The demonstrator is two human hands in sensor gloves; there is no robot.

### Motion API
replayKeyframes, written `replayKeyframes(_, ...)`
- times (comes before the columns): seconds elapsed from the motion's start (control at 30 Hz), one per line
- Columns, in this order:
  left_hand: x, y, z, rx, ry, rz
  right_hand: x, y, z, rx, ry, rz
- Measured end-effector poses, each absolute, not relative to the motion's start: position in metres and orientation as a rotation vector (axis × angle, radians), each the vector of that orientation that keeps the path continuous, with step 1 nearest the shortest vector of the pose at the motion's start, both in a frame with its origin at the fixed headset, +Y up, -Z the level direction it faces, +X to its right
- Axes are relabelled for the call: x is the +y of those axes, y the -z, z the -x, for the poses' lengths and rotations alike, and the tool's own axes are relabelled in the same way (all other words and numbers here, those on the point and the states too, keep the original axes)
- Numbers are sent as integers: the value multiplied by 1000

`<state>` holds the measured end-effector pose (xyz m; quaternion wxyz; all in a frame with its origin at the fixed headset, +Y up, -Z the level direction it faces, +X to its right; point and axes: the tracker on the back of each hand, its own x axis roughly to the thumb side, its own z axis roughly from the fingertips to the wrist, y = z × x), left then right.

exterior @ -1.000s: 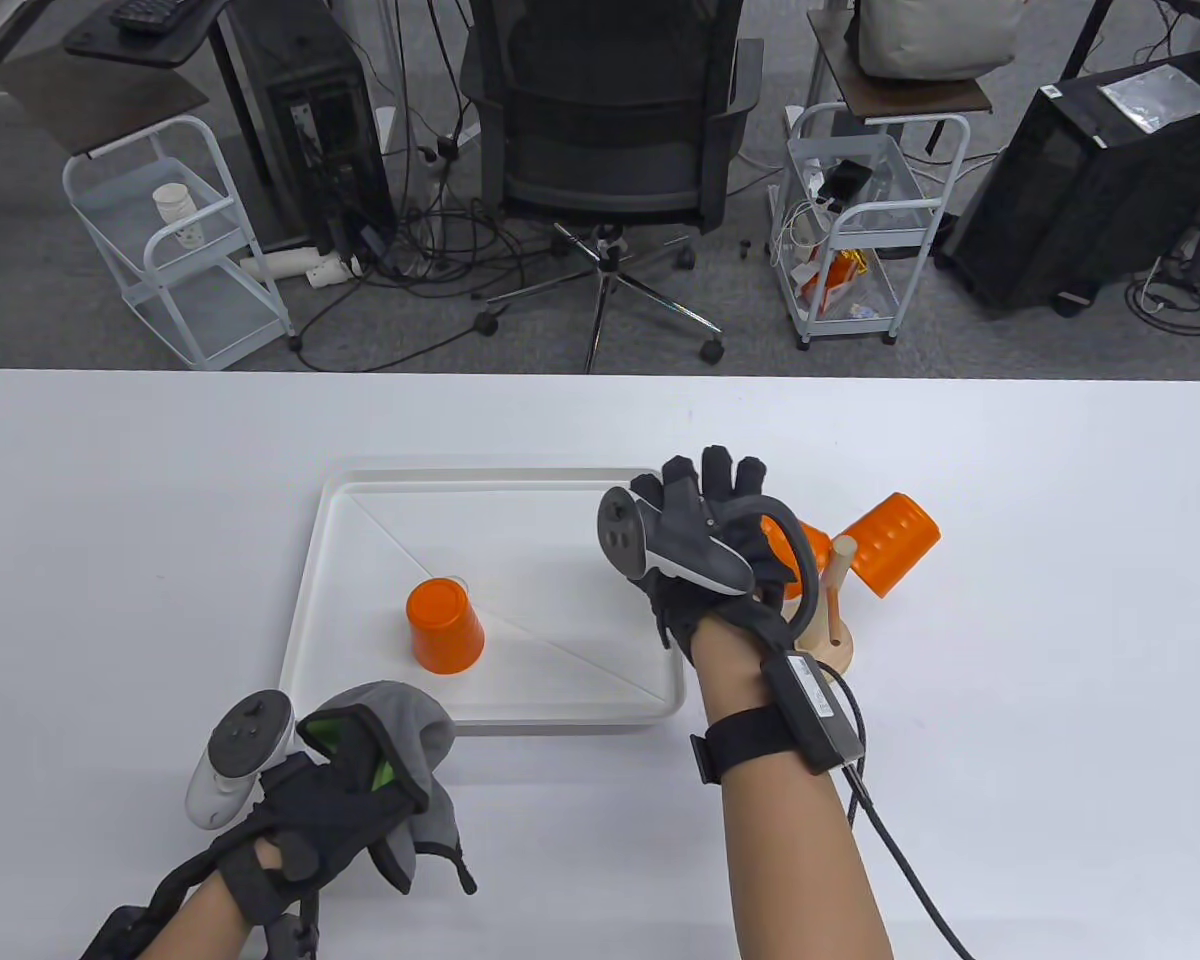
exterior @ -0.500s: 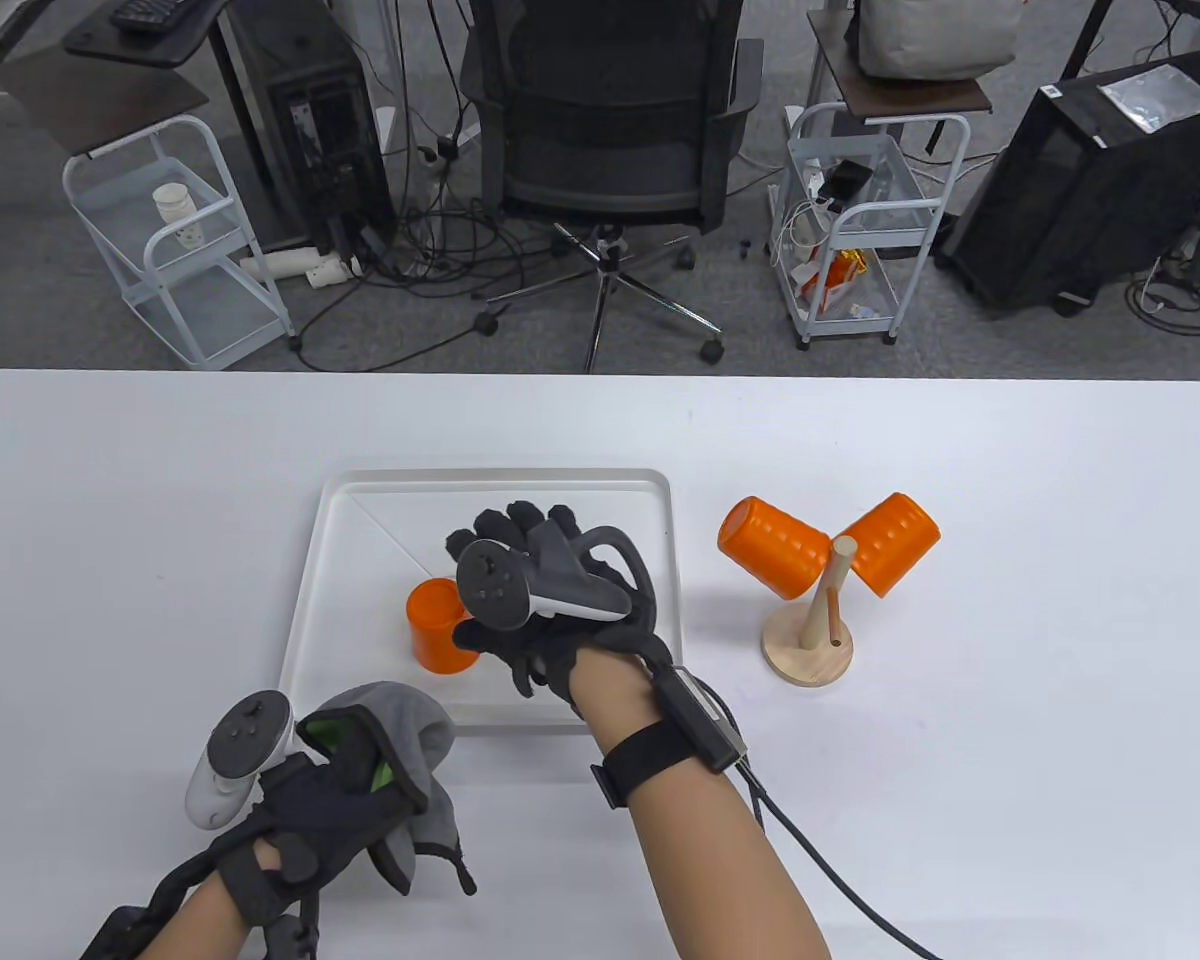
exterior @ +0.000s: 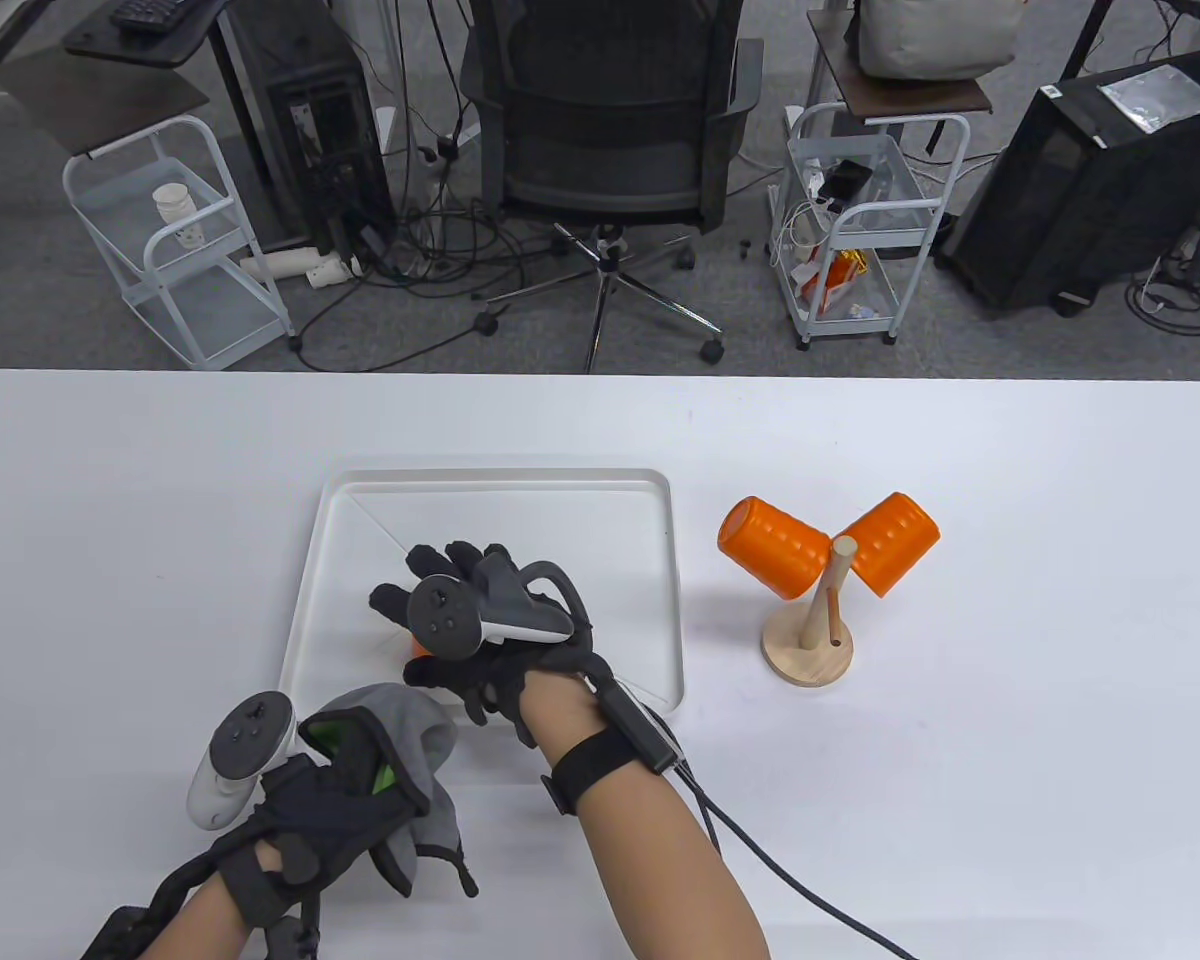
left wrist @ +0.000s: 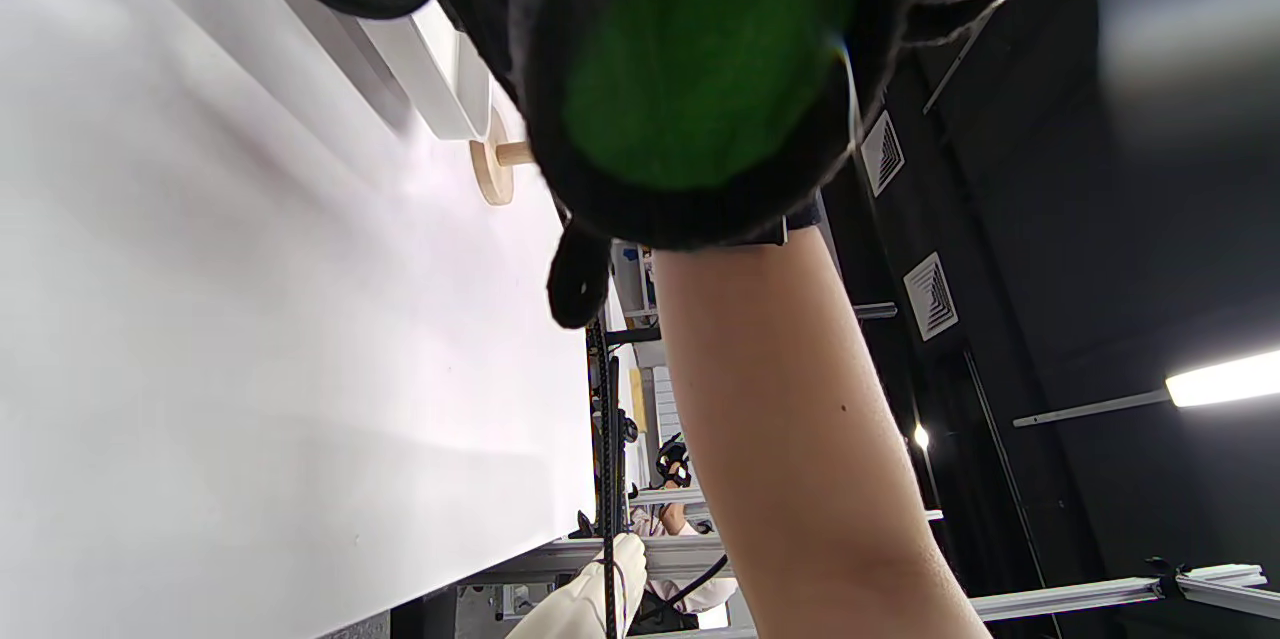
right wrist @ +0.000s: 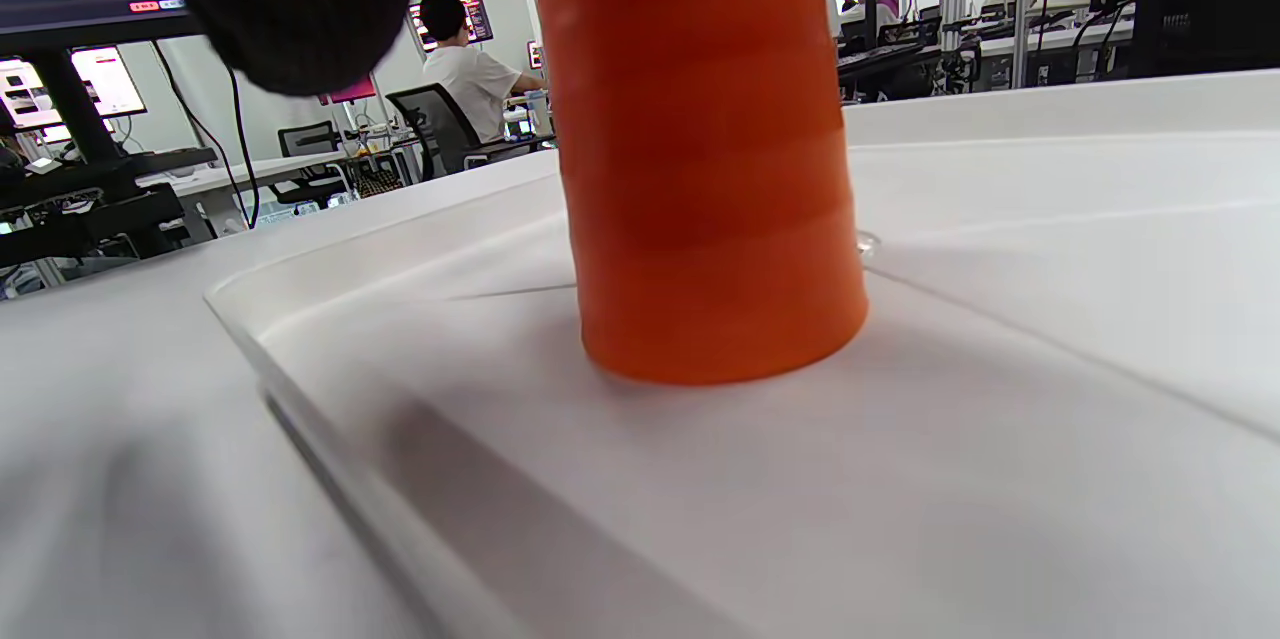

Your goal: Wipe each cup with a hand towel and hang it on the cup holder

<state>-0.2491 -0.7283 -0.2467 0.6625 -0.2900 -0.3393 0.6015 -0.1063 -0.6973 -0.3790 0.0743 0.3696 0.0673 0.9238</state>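
Our right hand (exterior: 480, 630) reaches over the upside-down orange cup (right wrist: 700, 149) on the near left of the white tray (exterior: 650, 590); we cannot tell whether its fingers grip it. Our left hand (exterior: 330, 800) clutches the grey towel (exterior: 415, 730) near the tray's near edge.

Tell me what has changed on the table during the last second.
The right hand left the wooden cup holder and moved left over the white tray, now covering the upside-down orange plastic cup. The left hand still holds the grey hand towel; both hung cups stayed.
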Motion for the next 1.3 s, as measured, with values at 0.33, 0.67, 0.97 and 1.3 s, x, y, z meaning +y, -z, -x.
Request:
replayKeyframes(0.33,-729,246,249,-768,-1357,655,-713,377,111,151,-2849,-1095)
replayKeyframes(0.67,-728,247,249,-769,-1356,650,-710,376,111,10,-2866,-1080)
replayKeyframes(0.97,-728,247,249,-777,-1355,643,-699,369,96,-117,-2770,-1038)
replayKeyframes(1.3,-727,247,251,-776,-1357,634,-682,351,60,-213,-2586,-926)
